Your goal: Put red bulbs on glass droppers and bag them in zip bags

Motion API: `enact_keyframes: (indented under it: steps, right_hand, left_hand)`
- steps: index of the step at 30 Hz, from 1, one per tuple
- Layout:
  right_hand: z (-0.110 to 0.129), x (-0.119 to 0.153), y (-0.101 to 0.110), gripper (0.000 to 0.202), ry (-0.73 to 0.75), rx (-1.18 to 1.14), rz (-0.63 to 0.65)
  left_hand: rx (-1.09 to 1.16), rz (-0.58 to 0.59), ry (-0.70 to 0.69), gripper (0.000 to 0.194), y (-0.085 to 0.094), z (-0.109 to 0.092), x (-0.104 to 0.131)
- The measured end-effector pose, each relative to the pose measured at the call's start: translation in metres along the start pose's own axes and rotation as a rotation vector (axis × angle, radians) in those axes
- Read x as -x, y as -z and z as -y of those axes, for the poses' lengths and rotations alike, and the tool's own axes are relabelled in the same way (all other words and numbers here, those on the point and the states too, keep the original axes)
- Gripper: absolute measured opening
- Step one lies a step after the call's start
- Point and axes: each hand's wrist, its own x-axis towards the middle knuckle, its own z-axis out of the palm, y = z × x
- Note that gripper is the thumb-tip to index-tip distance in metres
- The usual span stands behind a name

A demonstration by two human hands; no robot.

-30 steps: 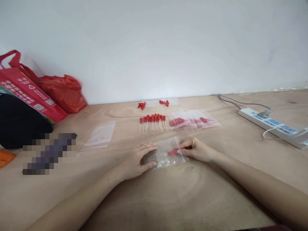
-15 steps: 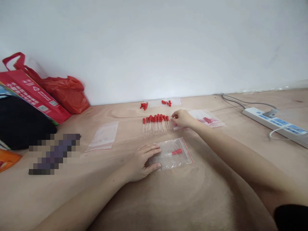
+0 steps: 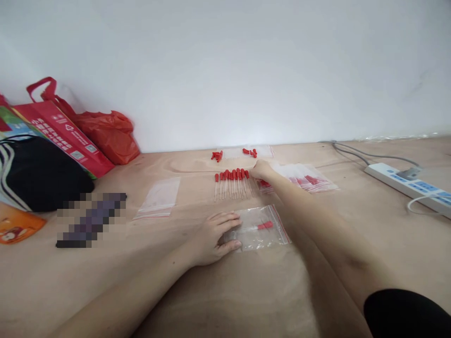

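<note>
A row of droppers with red bulbs and thin clear tubes (image 3: 230, 185) lies on the wooden table. At its right end my right hand (image 3: 262, 170) is closed, fingertips pinched over the bulb of the last dropper (image 3: 251, 188). That bulb is hidden by the fingers, and the tube shows below them. My left hand (image 3: 216, 237) lies with fingers spread on the left edge of a clear zip bag (image 3: 246, 241), touching it. Inside that bag is one dropper with a red bulb (image 3: 265, 225).
Filled zip bags (image 3: 320, 180) lie right of my right hand. An unfilled-looking bag (image 3: 158, 197) is to the left. Loose red bulbs (image 3: 217, 156) sit near the wall. A power strip (image 3: 405, 178) stands right; a red bag (image 3: 109, 134) and black bag (image 3: 45, 173) stand left.
My right hand has moved slightly left onto the last dropper in the row, covering its bulb. The left hand stays on the bag. The whole view has shifted a little.
</note>
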Motion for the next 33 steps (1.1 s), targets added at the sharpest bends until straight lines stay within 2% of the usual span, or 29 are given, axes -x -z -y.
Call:
enact_keyframes:
  steps: [3, 7, 9, 13, 16, 23, 27, 33]
  right_hand:
    - [-0.007, 0.010, 0.016, 0.024, -0.034, -0.165, -0.022]
    - [-0.035, 0.046, 0.044, 0.026, 0.020, -0.398, -0.074]
    - [-0.054, 0.071, 0.051, 0.022, 0.078, -0.709, -0.095]
    - [-0.089, 0.111, 0.046, 0.022, 0.032, -0.888, -0.130]
    - [-0.101, 0.122, 0.037, 0.023, 0.000, -0.926, -0.167]
    - [-0.105, 0.122, 0.034, 0.026, -0.013, -0.923, -0.188]
    - [-0.099, 0.128, 0.030, 0.025, -0.037, -1.033, -0.192]
    - [-0.083, 0.140, 0.025, 0.019, -0.209, -1.196, -0.133]
  left_hand:
    - [-0.002, 0.000, 0.001, 0.043, 0.000, 0.000, 0.000]
    - [-0.009, -0.009, -0.005, 0.044, -0.002, 0.003, 0.000]
    - [-0.019, -0.009, -0.001, 0.044, -0.002, 0.003, 0.000]
    - [-0.030, -0.004, -0.002, 0.044, -0.001, 0.003, -0.002]
    - [-0.033, -0.006, -0.013, 0.043, -0.001, 0.002, -0.002]
    - [-0.042, 0.003, -0.017, 0.044, -0.002, 0.004, -0.002]
    - [-0.039, 0.005, -0.012, 0.044, -0.002, 0.005, -0.002]
    - [-0.019, -0.005, 0.035, 0.049, 0.000, 0.002, -0.002]
